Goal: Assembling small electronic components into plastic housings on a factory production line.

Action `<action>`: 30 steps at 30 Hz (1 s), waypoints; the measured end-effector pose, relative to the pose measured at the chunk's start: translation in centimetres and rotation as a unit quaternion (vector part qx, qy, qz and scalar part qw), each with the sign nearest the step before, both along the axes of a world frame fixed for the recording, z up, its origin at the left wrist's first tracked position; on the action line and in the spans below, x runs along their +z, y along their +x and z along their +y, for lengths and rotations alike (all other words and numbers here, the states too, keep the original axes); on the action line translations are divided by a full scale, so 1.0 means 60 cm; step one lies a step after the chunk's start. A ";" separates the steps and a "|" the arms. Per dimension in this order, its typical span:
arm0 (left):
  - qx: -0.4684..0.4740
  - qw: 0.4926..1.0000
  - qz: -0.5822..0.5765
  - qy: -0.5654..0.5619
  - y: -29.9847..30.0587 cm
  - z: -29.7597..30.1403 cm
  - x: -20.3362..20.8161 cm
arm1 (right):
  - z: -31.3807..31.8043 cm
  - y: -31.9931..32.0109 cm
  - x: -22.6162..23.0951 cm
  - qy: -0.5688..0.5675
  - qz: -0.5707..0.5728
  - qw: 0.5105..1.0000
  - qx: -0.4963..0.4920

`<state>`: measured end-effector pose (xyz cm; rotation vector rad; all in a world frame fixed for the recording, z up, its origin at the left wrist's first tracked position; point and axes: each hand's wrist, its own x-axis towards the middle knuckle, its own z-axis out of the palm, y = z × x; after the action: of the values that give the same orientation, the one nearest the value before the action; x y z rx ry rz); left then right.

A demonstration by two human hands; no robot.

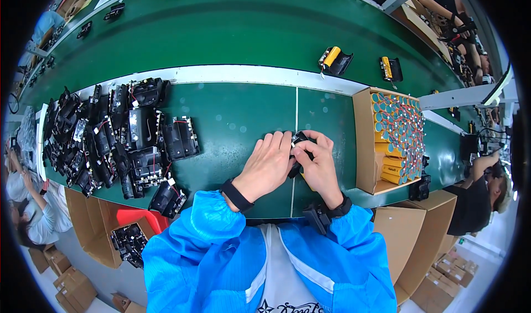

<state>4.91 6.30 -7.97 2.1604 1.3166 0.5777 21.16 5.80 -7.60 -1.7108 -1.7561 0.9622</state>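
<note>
Over the green bench, both my hands are closed around a small black plastic housing [299, 137], largely covered by my fingers. My left hand [264, 163] steadies it from the left, fingers pressed together along its side. On the other side, my right hand [317, 163] pinches near its top with thumb and forefinger. A bit of yellow shows under the right hand, perhaps a battery cell; most of it is hidden. To the right stands a cardboard box [365, 141] of yellow cylindrical battery cells [394, 162] with red wires. Many black housings [105, 130] are heaped at the left.
Beyond a white rail [232, 74] runs a green belt carrying two black housings with yellow cells [332, 56] [386, 68]. A metal post [459, 98] juts in at right. Cartons [415, 230] and a red bin [157, 220] stand below the bench. Other people sit at both sides.
</note>
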 end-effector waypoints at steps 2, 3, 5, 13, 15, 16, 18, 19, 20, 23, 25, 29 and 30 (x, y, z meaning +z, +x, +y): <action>-0.004 1.000 -0.001 0.002 -0.001 0.000 0.000 | 0.006 0.002 0.005 -0.010 -0.005 1.000 0.002; -0.006 1.000 -0.003 0.007 0.000 -0.002 -0.002 | 0.011 0.004 0.010 -0.032 0.000 0.999 0.007; -0.008 1.000 -0.008 0.016 0.001 -0.002 -0.005 | 0.019 0.008 0.015 -0.076 0.010 0.997 0.019; -0.005 1.000 -0.014 0.012 0.000 -0.001 -0.003 | 0.020 0.007 0.019 -0.104 0.009 0.994 0.022; -0.009 1.000 -0.012 -0.005 -0.002 0.000 -0.003 | 0.021 0.007 0.022 -0.109 0.007 0.994 0.023; -0.013 1.000 -0.010 -0.021 -0.003 0.000 -0.003 | 0.022 0.006 0.024 -0.113 0.007 0.993 0.025; -0.017 0.999 -0.009 -0.038 -0.004 0.000 -0.003 | 0.024 0.007 0.024 -0.118 0.005 0.993 0.025; -0.017 0.999 -0.010 -0.038 -0.003 0.000 -0.002 | 0.026 0.009 0.024 -0.130 0.010 0.991 0.025; -0.016 0.999 -0.011 -0.038 -0.003 0.000 -0.002 | 0.027 0.011 0.023 -0.141 0.015 0.990 0.025; -0.014 1.000 -0.013 -0.023 -0.004 0.002 0.001 | 0.029 0.008 0.023 -0.152 0.026 0.988 0.018; -0.010 1.000 -0.015 0.006 -0.003 0.002 0.002 | 0.028 0.004 0.024 -0.151 0.037 0.988 0.004; -0.005 1.000 -0.001 0.014 0.004 0.001 -0.003 | 0.027 -0.010 0.029 -0.105 -0.015 0.994 -0.016; -0.007 1.000 -0.001 0.014 0.005 0.001 -0.003 | 0.026 -0.012 0.027 -0.105 -0.014 0.994 -0.018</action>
<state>5.21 6.37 -8.17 2.1891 1.2989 0.5947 20.43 7.38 -5.98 -1.8872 -1.6852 1.1477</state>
